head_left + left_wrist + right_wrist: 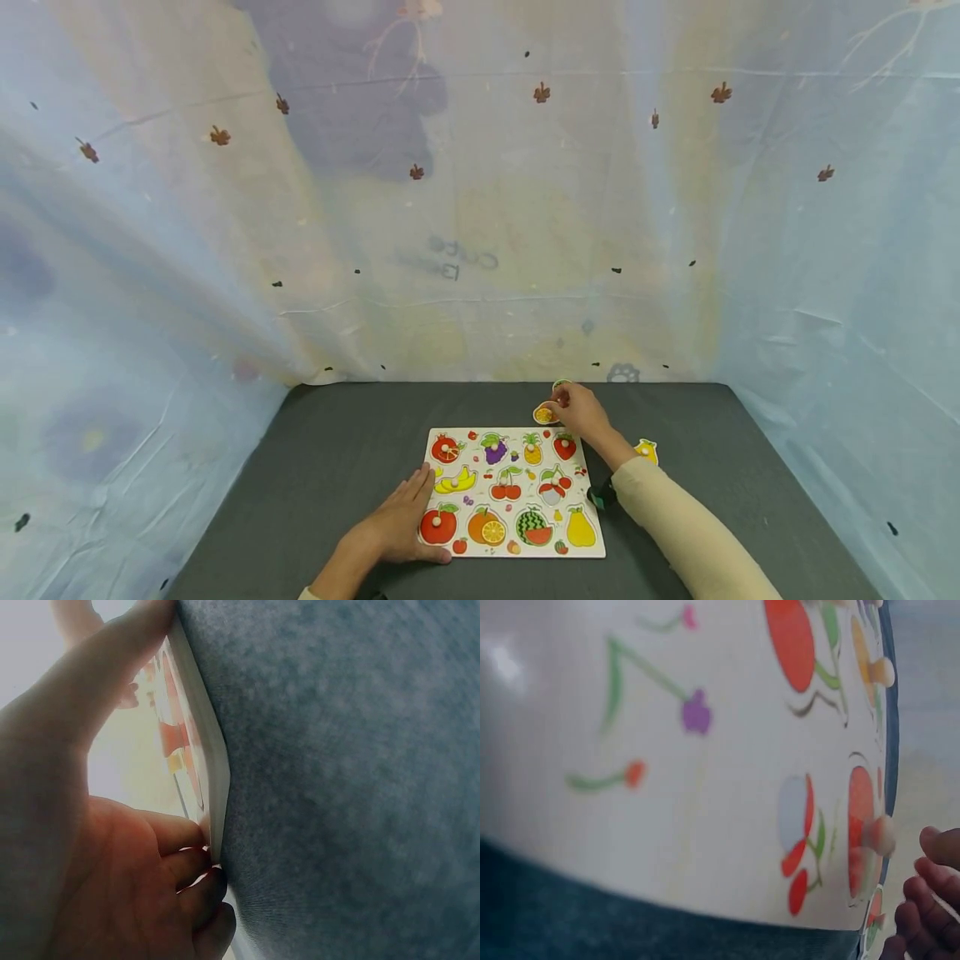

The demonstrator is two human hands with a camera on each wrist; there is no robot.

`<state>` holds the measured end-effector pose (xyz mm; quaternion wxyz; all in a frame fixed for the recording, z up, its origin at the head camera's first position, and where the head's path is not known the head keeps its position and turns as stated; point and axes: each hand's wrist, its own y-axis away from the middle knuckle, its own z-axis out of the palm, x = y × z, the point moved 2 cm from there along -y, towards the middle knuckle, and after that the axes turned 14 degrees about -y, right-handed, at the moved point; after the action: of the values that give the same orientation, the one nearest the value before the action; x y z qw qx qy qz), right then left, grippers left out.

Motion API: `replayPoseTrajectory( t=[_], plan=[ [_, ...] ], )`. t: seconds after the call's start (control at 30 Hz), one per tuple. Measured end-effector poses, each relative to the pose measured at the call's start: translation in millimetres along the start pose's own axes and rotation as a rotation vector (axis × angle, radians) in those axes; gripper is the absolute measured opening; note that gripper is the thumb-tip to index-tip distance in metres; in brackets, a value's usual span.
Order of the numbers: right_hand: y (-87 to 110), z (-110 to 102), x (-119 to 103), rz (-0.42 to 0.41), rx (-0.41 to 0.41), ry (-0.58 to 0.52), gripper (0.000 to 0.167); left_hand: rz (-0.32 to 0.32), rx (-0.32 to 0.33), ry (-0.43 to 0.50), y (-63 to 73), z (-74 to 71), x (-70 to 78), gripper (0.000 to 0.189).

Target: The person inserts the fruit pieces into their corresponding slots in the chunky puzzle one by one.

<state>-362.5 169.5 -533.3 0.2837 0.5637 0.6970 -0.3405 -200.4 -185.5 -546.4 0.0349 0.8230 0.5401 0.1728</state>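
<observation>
A white fruit puzzle board (517, 504) lies flat on the dark table. My left hand (401, 512) holds its near left corner, thumb along the near edge and fingers at the left edge. In the left wrist view, the bent fingers (191, 889) touch the board's rim (214, 765). Behind the board's far edge, my right hand (581, 408) is over a yellow-orange fruit piece (543, 413); whether it pinches anything is hidden. A second, green-edged piece (561, 384) shows just beyond the fingers. In the right wrist view, the right hand (934, 907) has curled fingers beside a knobbed red-and-green piece (872, 921).
A yellow piece (647, 451) lies right of the board, beside the right forearm. Several pieces with knobs sit in the board, such as the pomegranate (445, 450) and bananas (457, 482). A patterned curtain (495, 208) hangs behind the table (337, 450).
</observation>
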Motion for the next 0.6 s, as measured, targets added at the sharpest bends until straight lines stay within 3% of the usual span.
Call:
replayPoseTrajectory(
  t=[0.27,0.6],
  plan=[
    [-2.2,3.2,7.5,0.122,0.026,0.069,0.028,0.005,0.000,-0.010,0.5,-0.6,0.5,0.133],
    [-1.7,7.2,9.1,0.147,0.015,0.083,0.031,-0.006,-0.008,-0.008,-0.3,0.7,-0.1,0.134]
  ],
)
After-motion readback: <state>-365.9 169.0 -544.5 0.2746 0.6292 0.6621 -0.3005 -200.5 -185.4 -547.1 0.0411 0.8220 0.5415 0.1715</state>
